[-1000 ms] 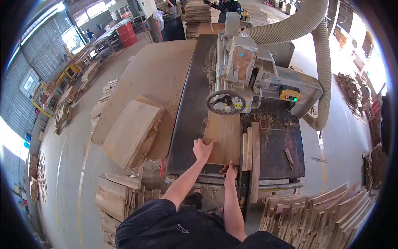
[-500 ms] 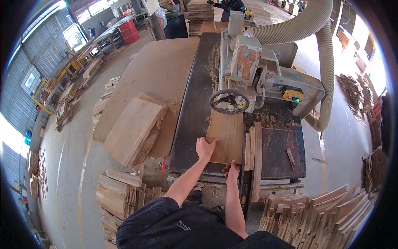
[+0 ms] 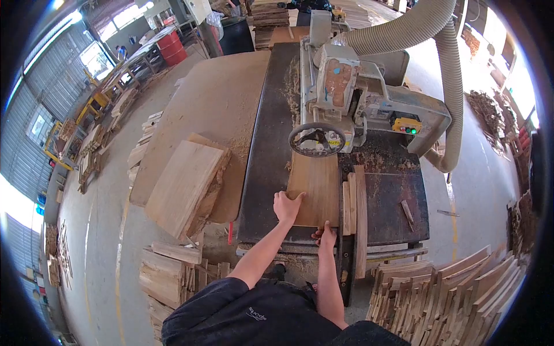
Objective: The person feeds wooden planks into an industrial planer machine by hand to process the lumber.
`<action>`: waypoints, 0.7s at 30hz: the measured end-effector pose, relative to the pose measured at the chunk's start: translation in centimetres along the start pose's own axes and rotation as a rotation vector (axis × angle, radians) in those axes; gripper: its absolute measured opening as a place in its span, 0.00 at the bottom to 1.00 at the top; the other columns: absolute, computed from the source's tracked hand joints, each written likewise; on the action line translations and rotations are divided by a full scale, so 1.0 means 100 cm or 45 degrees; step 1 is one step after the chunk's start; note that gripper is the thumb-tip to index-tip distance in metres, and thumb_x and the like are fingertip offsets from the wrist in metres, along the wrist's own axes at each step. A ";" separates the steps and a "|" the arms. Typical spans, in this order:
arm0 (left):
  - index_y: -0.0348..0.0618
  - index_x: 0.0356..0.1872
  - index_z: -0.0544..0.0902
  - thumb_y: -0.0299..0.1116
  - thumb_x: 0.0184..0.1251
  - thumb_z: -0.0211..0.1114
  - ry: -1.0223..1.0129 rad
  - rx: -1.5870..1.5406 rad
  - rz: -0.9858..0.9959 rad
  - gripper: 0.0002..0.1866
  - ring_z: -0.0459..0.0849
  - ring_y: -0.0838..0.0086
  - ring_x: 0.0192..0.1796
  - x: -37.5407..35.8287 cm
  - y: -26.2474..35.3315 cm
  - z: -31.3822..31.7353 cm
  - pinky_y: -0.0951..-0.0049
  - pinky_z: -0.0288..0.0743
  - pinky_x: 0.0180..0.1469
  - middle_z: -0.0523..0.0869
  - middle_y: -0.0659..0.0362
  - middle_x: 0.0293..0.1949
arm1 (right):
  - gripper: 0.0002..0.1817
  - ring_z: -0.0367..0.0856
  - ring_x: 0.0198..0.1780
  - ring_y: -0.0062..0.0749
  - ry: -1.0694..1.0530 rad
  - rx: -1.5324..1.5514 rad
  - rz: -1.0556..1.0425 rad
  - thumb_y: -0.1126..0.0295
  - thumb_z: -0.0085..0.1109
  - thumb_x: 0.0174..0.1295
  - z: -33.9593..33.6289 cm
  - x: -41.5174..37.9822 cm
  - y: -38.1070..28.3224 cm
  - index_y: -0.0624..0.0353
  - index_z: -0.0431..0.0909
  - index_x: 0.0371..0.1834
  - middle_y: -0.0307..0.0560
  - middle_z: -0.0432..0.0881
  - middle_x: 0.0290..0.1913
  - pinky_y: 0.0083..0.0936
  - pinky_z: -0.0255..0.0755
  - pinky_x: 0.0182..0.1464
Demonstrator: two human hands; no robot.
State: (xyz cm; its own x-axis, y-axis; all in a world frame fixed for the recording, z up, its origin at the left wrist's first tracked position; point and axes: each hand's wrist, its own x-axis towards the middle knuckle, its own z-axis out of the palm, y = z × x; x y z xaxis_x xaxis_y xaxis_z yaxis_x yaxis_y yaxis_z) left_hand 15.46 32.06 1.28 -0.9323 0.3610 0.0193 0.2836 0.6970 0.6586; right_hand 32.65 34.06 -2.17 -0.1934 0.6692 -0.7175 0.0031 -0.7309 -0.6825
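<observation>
Here, our left hand (image 3: pixel 285 207) grips the board (image 3: pixel 314 187), flat on the table (image 3: pixel 262 173), by its left edge; our right hand (image 3: pixel 326 235) grips its near end; we judge it stiff, fairly light, best held there

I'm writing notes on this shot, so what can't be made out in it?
All in the head view:
- Far end of the board: hidden beneath the machine.
- The right hand's exact hold: its curled fingers are small and in shadow.
- Yellow label's full wording: partly behind the handwheel.
- Control box markings: too small.
- Co-worker's head: cut off by the top edge.
</observation>
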 end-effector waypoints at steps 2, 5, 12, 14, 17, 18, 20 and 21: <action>0.33 0.44 0.80 0.62 0.49 0.79 0.003 0.007 0.002 0.38 0.82 0.52 0.53 0.000 0.001 -0.001 0.56 0.78 0.54 0.81 0.48 0.48 | 0.24 0.85 0.22 0.30 0.015 0.001 -0.004 0.47 0.52 0.76 0.001 -0.001 0.000 0.59 0.79 0.36 0.37 0.78 0.20 0.22 0.61 0.15; 0.34 0.43 0.80 0.61 0.49 0.79 0.023 0.015 0.027 0.37 0.82 0.52 0.52 -0.001 0.000 0.001 0.55 0.78 0.54 0.81 0.48 0.48 | 0.24 0.85 0.22 0.30 0.011 0.005 0.008 0.47 0.52 0.76 0.000 0.000 0.001 0.58 0.79 0.35 0.37 0.78 0.20 0.24 0.61 0.16; 0.34 0.45 0.80 0.63 0.51 0.77 0.038 0.029 0.040 0.39 0.82 0.54 0.52 -0.001 -0.002 0.002 0.57 0.78 0.54 0.80 0.50 0.48 | 0.24 0.85 0.22 0.30 0.022 -0.003 -0.005 0.48 0.52 0.76 0.001 0.002 0.002 0.58 0.79 0.34 0.37 0.78 0.21 0.24 0.61 0.16; 0.34 0.46 0.80 0.63 0.51 0.77 0.004 0.037 0.024 0.39 0.82 0.54 0.52 0.000 -0.002 0.001 0.57 0.78 0.54 0.80 0.49 0.49 | 0.24 0.85 0.22 0.29 0.037 0.008 -0.011 0.48 0.53 0.76 0.001 0.003 0.007 0.58 0.79 0.33 0.37 0.79 0.21 0.24 0.61 0.16; 0.33 0.48 0.80 0.63 0.51 0.77 -0.043 0.039 0.013 0.40 0.81 0.53 0.53 -0.001 0.002 -0.005 0.56 0.77 0.54 0.80 0.49 0.49 | 0.23 0.86 0.23 0.31 0.016 0.064 -0.037 0.48 0.53 0.76 0.000 0.002 0.010 0.57 0.78 0.33 0.38 0.79 0.20 0.25 0.61 0.16; 0.33 0.50 0.80 0.63 0.52 0.77 -0.051 0.028 0.012 0.41 0.81 0.53 0.53 -0.002 0.001 -0.003 0.56 0.77 0.54 0.80 0.49 0.48 | 0.22 0.84 0.21 0.30 -0.001 0.076 -0.031 0.48 0.54 0.76 -0.001 0.000 0.008 0.55 0.77 0.31 0.37 0.77 0.19 0.25 0.60 0.16; 0.33 0.47 0.80 0.62 0.53 0.77 0.017 0.053 0.063 0.38 0.82 0.52 0.52 -0.004 -0.003 0.003 0.55 0.77 0.53 0.80 0.48 0.47 | 0.22 0.81 0.19 0.30 -0.001 0.118 -0.013 0.48 0.54 0.75 0.000 0.000 0.002 0.54 0.76 0.30 0.36 0.75 0.18 0.26 0.60 0.16; 0.33 0.44 0.80 0.60 0.54 0.77 0.099 0.063 0.099 0.35 0.82 0.50 0.51 -0.004 -0.005 0.008 0.54 0.78 0.52 0.81 0.48 0.45 | 0.23 0.76 0.18 0.29 -0.001 0.093 0.044 0.49 0.53 0.76 -0.001 0.003 0.000 0.55 0.73 0.29 0.37 0.72 0.18 0.27 0.60 0.18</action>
State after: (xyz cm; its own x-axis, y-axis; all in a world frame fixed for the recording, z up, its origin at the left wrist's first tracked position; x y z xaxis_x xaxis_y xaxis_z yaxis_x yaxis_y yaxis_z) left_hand 15.84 32.12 0.34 -0.9213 0.3672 0.1282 0.3644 0.6995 0.6148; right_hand 32.71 34.28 -2.42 -0.1949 0.6434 -0.7403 -0.0622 -0.7614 -0.6454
